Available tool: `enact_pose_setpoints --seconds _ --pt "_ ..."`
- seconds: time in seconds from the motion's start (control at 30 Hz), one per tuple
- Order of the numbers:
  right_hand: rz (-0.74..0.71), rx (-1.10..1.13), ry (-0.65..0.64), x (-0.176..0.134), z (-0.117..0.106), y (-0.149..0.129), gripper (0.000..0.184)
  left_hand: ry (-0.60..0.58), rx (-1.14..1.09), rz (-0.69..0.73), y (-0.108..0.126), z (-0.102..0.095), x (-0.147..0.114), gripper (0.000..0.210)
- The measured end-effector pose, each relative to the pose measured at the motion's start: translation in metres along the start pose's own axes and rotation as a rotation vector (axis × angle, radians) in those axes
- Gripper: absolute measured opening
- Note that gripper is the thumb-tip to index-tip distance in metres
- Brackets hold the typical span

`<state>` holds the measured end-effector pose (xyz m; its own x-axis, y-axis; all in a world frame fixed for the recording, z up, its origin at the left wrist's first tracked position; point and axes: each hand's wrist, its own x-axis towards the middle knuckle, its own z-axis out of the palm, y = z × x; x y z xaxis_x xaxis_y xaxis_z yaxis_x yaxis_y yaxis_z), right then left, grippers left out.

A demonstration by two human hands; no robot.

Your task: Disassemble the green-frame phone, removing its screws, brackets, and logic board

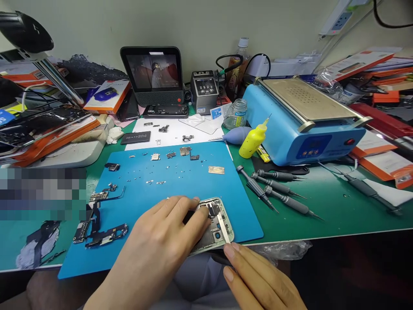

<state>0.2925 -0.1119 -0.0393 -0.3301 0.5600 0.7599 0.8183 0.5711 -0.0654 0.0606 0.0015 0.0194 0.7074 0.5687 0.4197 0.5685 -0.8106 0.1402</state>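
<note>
My left hand (164, 232) is closed over an opened smartphone frame (221, 237), pressing it at the near edge of the blue mat (180, 181). The phone's inside faces up, with a light green rim. Part of it is hidden under my fingers. In my right hand (258, 275) a thin flat metal pry tool (223, 227) is gripped, its far end resting inside the phone's upper part. Small screws and phone parts, such as a metal bracket (155, 157), lie across the mat. A flex cable with circuit boards (106, 236) lies at the mat's left.
Several grey screwdrivers (285, 200) lie right of the mat. Behind them stand a yellow dropper bottle (253, 141), a blue air blower (238, 135), a glass jar (238, 114) and a blue heating machine (290, 125). A phone battery (136, 137) and a smart display (153, 75) are at the back.
</note>
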Motion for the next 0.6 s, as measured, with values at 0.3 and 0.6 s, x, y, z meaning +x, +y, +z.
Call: enact_pose_setpoints --seconds 0.3,0.6 --pt "0.127 0.025 -0.003 -0.002 0.002 -0.013 0.028 0.071 0.127 0.159 0.000 -0.008 0.001 0.038" --pt "0.185 0.055 0.048 -0.006 0.008 -0.015 0.032 0.052 0.126 0.157 0.002 -0.010 0.006 0.035"
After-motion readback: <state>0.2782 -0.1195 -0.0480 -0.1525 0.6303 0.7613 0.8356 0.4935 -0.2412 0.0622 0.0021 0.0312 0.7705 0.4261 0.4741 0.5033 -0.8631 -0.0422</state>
